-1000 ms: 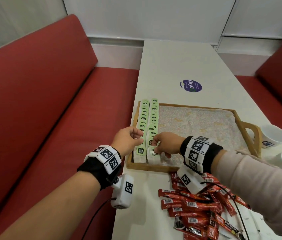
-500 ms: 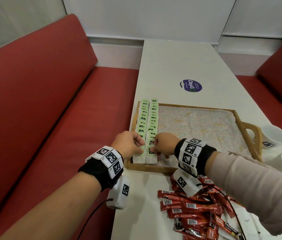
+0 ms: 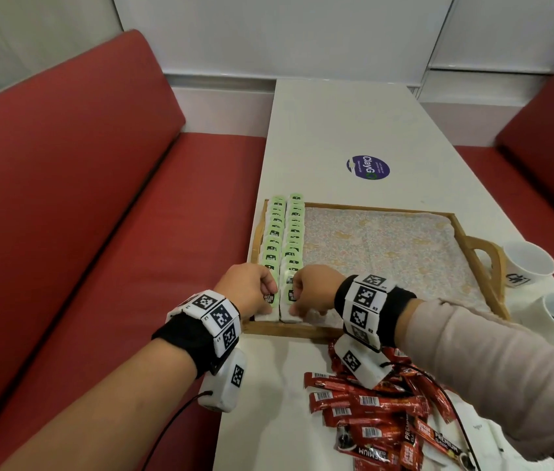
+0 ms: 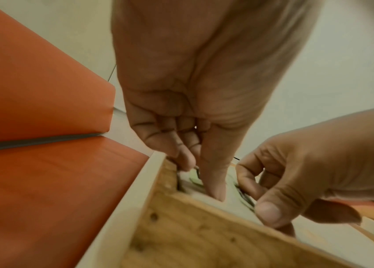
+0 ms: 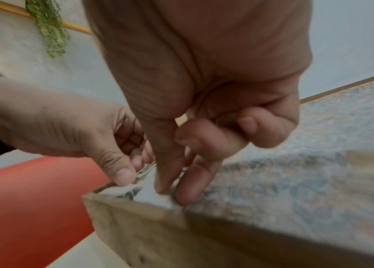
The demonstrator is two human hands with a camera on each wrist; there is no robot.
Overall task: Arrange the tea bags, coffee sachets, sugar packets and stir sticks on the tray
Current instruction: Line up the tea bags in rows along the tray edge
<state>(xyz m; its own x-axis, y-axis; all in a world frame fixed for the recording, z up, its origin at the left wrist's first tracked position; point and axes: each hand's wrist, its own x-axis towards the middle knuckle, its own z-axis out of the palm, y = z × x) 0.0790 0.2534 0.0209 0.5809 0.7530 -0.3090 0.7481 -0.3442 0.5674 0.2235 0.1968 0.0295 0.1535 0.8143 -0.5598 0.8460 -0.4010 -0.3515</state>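
— Head view?
— Tea bags (image 3: 284,239) stand in two rows at the tray (image 3: 306,329)'s left end; coffee sachets (image 3: 375,414) lie heaped on the table (image 3: 319,130).
— Left wrist view?
— Left hand (image 4: 195,101) pinches the nearest tea bag.
— Right wrist view?
— Right hand (image 5: 204,101) pinches its neighbour, hands close together.

Rectangular tray (image 3: 304,329): pale raw wood, matt, visible grain. Liner (image 3: 381,246): floral printed cloth, matt. Green-and-white tea bags (image 3: 294,229): paper. Red coffee sachets (image 3: 370,413): glossy foil. White surface (image 3: 330,130): smooth, matt. Red bench (image 3: 98,232): matt upholstery.
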